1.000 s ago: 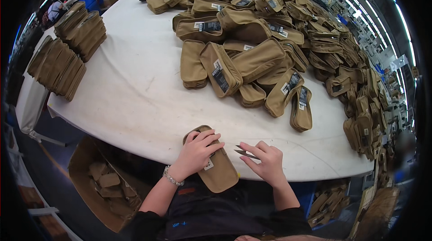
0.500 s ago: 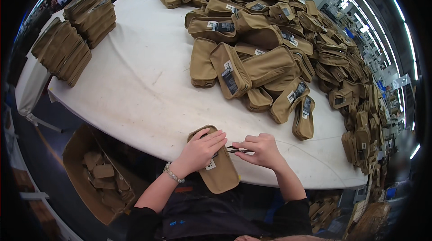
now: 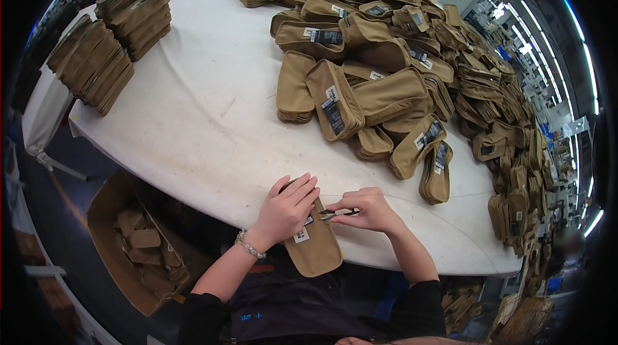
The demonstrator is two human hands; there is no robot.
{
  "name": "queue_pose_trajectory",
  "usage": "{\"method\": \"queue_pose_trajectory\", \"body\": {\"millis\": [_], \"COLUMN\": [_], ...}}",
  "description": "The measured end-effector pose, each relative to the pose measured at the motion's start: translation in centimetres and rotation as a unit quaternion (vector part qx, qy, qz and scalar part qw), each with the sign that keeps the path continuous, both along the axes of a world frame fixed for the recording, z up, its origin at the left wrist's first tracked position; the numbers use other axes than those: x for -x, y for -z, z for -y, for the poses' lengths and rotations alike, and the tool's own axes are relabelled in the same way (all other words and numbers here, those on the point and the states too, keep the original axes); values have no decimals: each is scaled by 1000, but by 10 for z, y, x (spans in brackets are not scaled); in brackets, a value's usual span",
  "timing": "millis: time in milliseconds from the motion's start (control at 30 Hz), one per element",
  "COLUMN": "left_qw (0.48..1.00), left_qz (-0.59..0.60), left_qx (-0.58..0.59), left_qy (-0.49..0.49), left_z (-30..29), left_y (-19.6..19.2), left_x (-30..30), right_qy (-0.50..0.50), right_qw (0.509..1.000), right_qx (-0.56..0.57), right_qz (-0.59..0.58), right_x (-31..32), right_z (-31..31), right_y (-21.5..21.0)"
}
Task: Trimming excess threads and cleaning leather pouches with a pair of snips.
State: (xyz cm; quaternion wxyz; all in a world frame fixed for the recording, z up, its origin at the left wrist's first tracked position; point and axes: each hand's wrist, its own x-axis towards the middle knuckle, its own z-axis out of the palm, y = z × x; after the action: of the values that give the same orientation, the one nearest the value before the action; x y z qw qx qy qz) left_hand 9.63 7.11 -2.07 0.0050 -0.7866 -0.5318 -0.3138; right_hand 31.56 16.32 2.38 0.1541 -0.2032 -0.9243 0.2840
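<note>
A khaki zippered pouch (image 3: 315, 251) with a white label lies slanted over the near edge of the table. Across its upper part rests my left hand (image 3: 291, 206), fingers stretched out flat and pressing on the cloth; the pouch's far end is mostly hidden under it. My right hand (image 3: 370, 208) is closed around small dark thread snips (image 3: 339, 214). Their tips point left and meet the pouch's right side, close to the left fingertips. Whether a thread lies between the blades is too small to tell.
A large heap of similar khaki pouches (image 3: 386, 97) spreads over the far and right side of the white table (image 3: 212, 145). Neat stacks of pouches (image 3: 93, 65) stand at the left. Below the table's left edge is a cardboard box (image 3: 106, 235) with khaki pieces inside.
My right hand has shifted slightly left, bringing the snips' tips from beside the pouch onto its edge. My left hand has moved a little, its fingers now more upright over the pouch.
</note>
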Motion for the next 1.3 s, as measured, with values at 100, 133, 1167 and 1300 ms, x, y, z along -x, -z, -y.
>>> {"method": "queue_pose_trajectory", "body": {"millis": [100,133,1167,1300], "left_qw": [1000,1000,993,994], "left_qz": [13,11,88,78], "left_qx": [-6,-7,54,43], "left_qy": [3,1,51,57], "left_z": [-3,-2,9,9], "left_y": [4,2,-5,-5], "left_x": [1,1,-9,-10], "right_qy": [0,-3,-12,-9], "right_qw": [999,999,981,979], "right_qx": [50,49,-188,-203], "right_qz": [3,2,49,36], "right_x": [1,2,-5,-4], "right_z": [-5,-5,16,17], "right_y": [5,4,-31,-27]}}
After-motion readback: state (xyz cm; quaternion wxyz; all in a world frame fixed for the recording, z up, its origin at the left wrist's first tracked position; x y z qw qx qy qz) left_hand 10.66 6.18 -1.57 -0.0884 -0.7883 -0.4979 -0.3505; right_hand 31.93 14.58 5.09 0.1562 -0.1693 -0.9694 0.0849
